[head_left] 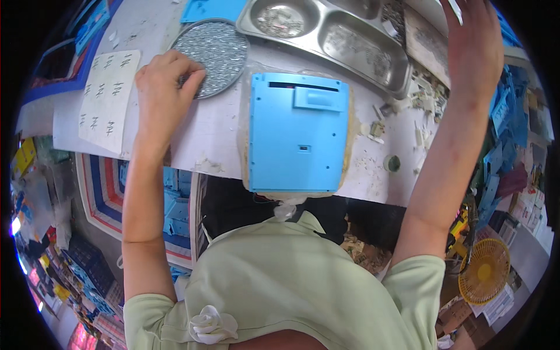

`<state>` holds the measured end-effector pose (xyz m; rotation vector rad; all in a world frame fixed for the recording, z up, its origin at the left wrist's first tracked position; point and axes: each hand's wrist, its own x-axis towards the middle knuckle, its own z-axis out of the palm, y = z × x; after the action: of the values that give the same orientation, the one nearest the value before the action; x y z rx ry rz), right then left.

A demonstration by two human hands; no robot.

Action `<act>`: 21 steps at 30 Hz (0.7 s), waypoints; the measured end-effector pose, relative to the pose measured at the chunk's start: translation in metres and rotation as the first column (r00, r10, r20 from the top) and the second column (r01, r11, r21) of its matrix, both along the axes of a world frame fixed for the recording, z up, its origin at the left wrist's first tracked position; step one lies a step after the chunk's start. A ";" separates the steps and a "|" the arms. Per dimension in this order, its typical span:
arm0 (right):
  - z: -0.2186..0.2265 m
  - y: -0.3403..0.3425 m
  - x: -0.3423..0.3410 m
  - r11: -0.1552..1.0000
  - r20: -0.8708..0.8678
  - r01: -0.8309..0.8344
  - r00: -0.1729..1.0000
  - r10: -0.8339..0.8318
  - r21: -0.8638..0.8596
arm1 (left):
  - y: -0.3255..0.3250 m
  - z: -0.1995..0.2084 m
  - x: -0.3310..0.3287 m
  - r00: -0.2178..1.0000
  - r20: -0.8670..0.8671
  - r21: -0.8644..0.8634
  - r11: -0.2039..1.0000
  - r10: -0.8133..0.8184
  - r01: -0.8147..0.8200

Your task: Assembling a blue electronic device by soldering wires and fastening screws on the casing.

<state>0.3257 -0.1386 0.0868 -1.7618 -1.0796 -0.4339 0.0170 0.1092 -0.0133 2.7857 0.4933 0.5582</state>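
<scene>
The light-blue rectangular plastic casing [297, 160] lies at the dial's centre, at the white table's [204, 131] near edge. At ten o'clock, I see the left hand [168, 79], fingers curled, at the round grey dish [244, 74] of shiny metal pieces [219, 49]; grip indeterminable. At two o'clock, the right hand [475, 38] extends beside the compartmented stainless-steel tray [310, 42]; I cannot tell its grip.
</scene>
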 end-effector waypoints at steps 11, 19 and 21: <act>0.020 -0.003 0.011 0.613 -0.595 -0.761 0.398 0.698 0.211 | 0.014 -0.013 0.010 0.998 0.069 -0.005 1.000 0.000 0.000; 0.003 -0.022 -0.107 0.624 -0.564 -0.690 0.368 0.739 0.367 | -0.025 -0.002 0.017 0.967 0.223 -0.108 0.982 -0.126 0.153; 0.004 -0.028 -0.118 0.658 -0.568 -0.648 0.396 0.722 0.384 | -0.009 -0.015 0.019 0.977 0.206 -0.093 0.993 -0.048 0.068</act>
<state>0.2074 -0.1670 0.0913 -1.0386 -1.0765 0.6636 0.0360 0.1006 -0.0285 2.6030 0.3825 0.7735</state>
